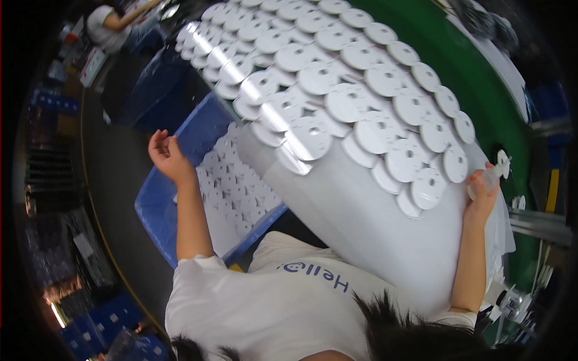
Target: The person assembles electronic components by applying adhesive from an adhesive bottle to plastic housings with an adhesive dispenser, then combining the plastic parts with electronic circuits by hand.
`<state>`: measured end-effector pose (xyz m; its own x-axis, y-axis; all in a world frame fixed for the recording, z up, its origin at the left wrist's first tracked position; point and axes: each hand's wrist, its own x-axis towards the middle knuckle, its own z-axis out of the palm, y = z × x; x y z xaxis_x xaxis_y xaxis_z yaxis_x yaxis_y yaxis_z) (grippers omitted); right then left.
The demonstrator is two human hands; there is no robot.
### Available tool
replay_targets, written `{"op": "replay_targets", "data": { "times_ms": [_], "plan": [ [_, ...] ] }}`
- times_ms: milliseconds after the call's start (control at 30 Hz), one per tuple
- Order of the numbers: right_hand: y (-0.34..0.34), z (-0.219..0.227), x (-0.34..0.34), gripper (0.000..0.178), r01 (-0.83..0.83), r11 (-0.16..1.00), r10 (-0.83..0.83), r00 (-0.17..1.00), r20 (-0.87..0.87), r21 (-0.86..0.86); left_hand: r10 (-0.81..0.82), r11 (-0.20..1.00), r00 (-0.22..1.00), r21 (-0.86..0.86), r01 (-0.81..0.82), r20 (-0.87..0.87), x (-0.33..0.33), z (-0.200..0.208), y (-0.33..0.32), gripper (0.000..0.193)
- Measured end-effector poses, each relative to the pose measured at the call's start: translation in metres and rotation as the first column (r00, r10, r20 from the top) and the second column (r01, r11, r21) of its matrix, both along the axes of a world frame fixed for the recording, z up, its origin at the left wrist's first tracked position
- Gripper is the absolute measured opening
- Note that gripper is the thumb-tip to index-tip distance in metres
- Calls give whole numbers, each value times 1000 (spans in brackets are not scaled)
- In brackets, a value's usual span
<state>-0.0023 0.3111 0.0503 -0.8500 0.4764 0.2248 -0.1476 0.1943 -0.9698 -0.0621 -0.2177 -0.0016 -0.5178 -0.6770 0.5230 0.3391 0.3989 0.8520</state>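
Observation:
Rows of round white discs (377, 132), each with a small dark hole near its middle, overlap on a white sheet-covered surface (337, 198) in front of me. My right hand (483, 189) is at the right edge of that surface, closed around a translucent plastic piece (489, 179). Just beyond its fingertips is a small white part (503, 163); whether the hand holds this too, I cannot tell. Raised over the left side of a blue bin (158, 207), my left hand (168, 157) has loosely curled fingers with nothing visible in them.
Inside the blue bin lies a stack of white pieces with dark cut-outs (238, 180). A green work surface (481, 90) runs along the right, with metal rails (539, 225) nearer me. Another person (111, 27) works at the far left. Dark plastic-covered goods (144, 84) stand behind the bin.

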Motion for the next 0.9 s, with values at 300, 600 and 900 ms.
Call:
{"op": "replay_targets", "data": {
  "times_ms": [300,600,900],
  "plan": [
    [9,12,2,45,-62,929,73,997,16,-365,-913,-236,54,-630,740,405,32,153,245,6],
    [9,9,6,41,-119,899,133,991,4,-420,-610,-785,-412,-444,432,676,89,54,363,19],
    [11,9,3,40,-170,891,188,982,1,-422,-572,-790,-490,-283,544,658,77,59,364,28]
  ]
}}
